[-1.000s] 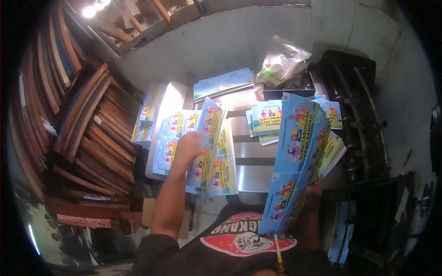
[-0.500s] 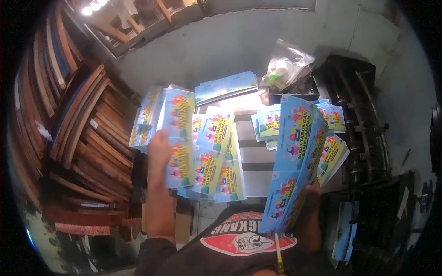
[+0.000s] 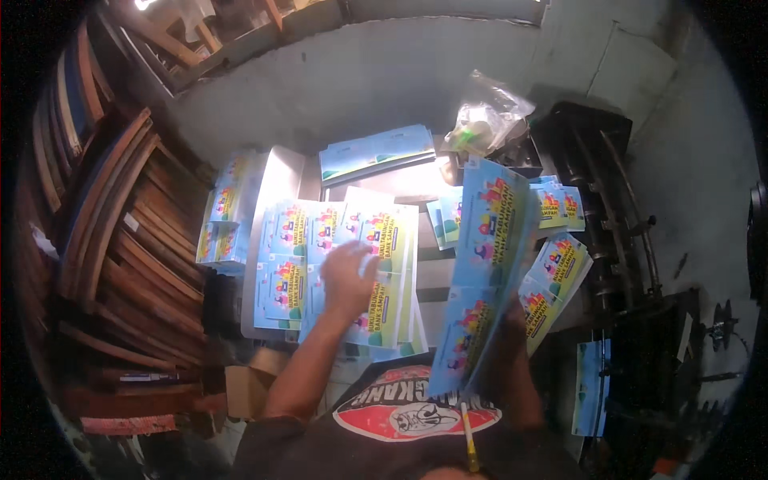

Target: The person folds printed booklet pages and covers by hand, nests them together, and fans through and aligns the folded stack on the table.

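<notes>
Two bare hands work over a metal table (image 3: 280,172) covered with printed sheets. Lying flat on the fanned stack of blue, yellow and green sheets (image 3: 376,240) at the table's middle, the left hand (image 3: 348,276) presses down with its fingers together and lightly curled; nothing is pinched in them. At the table's right edge the right hand (image 3: 512,324) holds up a tall sheaf of the same sheets (image 3: 484,264), standing almost on end and tilted; its fingers are clamped on the sheaf's lower part, mostly hidden behind the paper. More sheets (image 3: 560,268) lie spread on the table just right of that sheaf. On the table's far side rests another pile (image 3: 376,152), with a clear plastic bag (image 3: 488,116) beside it. Left of the table wooden frames (image 3: 120,232) are stacked; right of it stands a dark machine (image 3: 616,208).
</notes>
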Demonstrator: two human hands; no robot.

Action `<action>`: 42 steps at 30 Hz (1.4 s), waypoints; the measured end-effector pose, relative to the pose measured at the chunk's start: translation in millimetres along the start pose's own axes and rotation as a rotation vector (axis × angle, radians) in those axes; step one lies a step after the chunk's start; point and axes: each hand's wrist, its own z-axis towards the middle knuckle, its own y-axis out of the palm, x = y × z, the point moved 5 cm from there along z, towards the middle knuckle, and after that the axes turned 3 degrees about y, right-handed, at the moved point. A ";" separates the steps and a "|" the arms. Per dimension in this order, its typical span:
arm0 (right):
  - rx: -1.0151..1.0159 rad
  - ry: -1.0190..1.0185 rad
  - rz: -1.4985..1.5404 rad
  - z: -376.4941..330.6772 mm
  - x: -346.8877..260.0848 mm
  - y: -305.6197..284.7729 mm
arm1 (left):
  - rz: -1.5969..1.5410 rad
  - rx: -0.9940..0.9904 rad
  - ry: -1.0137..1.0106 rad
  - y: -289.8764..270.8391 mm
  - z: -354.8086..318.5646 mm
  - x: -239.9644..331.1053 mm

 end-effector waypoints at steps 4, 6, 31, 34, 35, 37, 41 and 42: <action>-0.310 0.141 -0.040 24.7 24.2 -15.9 | -1.085 -0.427 -0.329 -5.7 -7.9 67.6; -0.265 0.188 -0.022 28.2 33.3 -21.9 | -1.115 -0.472 -0.380 -12.7 -5.5 80.2; -0.160 -0.089 -0.008 10.7 -15.4 -46.7 | 0.105 0.000 -0.421 -3.7 -55.7 -9.4; -0.143 -0.087 0.004 5.2 -19.4 -47.4 | -0.024 -0.008 -0.178 -59.7 -18.2 54.4; -0.131 -0.081 0.000 4.5 -21.2 -48.5 | -0.310 -0.090 -0.003 -79.7 -2.3 90.3; -0.022 -0.120 0.030 -0.9 -26.9 -40.6 | -0.802 -0.254 0.355 -128.3 19.6 162.7; -0.068 -0.076 0.001 3.4 -17.2 -42.0 | -1.260 -0.359 0.925 -156.2 11.3 239.8; -0.134 -0.029 -0.016 10.4 -8.3 -42.7 | -1.212 -0.121 0.880 -161.3 6.9 242.5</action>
